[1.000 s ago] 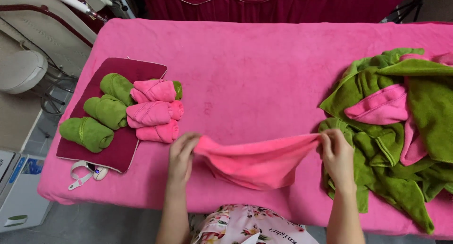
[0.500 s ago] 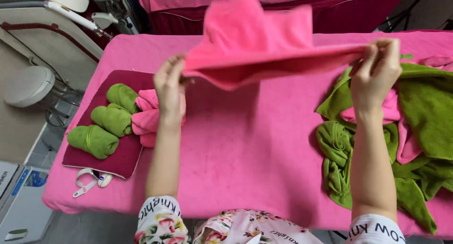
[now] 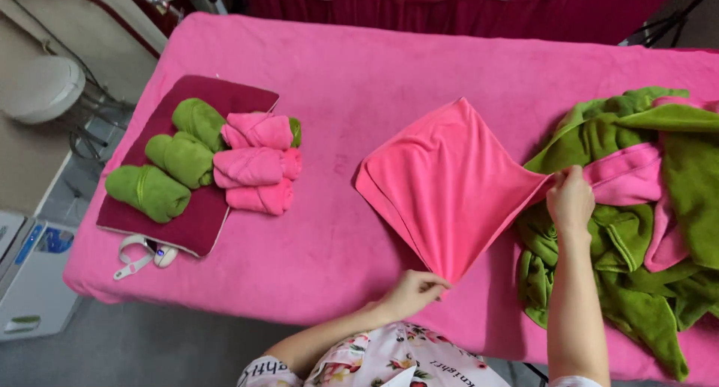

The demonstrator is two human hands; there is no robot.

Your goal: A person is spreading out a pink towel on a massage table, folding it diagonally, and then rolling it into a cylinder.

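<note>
A pink-covered bed (image 3: 419, 65) stands beside a white stool (image 3: 41, 87) on grey floor (image 3: 150, 349).

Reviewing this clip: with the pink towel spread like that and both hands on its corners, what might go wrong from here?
The left hand pinches the pink towel right at the bed's near edge, so that corner may slip over the side. The right hand holds its corner against the loose pile of green and pink towels, and could snag or drag one along.

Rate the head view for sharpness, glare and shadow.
Head view: evenly lit, no glare; pink towel and both hands, left hand and right hand, look sharp; soft shadow under the towel's left edge; slight wide-angle bend at the bed edges.
</note>
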